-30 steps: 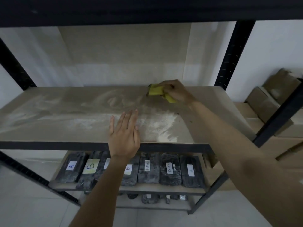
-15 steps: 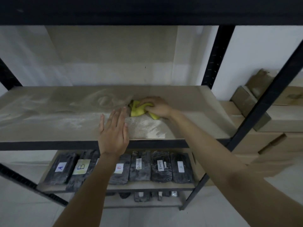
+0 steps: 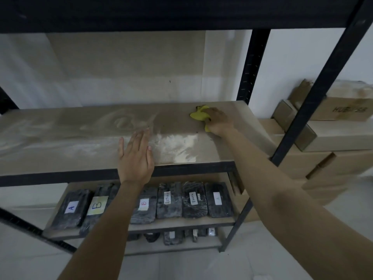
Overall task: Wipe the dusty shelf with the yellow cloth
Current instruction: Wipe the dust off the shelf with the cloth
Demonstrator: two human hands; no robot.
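A tan shelf board [image 3: 60, 142] in a black metal rack carries pale dust streaks, with a thick white dust patch [image 3: 177, 146] near its front edge. At the back right of the board my right hand [image 3: 219, 122] presses a crumpled yellow cloth [image 3: 198, 115] onto the surface, and part of the cloth pokes out left of my fingers. My left hand [image 3: 135, 156] lies flat and open on the front edge, just left of the white patch, holding nothing.
Black upright posts [image 3: 252, 65] [image 3: 323, 77] frame the right end of the rack. The lower shelf holds several dark wrapped packs with labels [image 3: 169, 201]. Cardboard boxes [image 3: 333, 138] are stacked to the right, beyond the rack. A dark shelf [image 3: 161, 13] spans overhead.
My right hand has swept the cloth from the back to the shelf's middle, then out to the back right. The left hand has stayed flat on the front edge.
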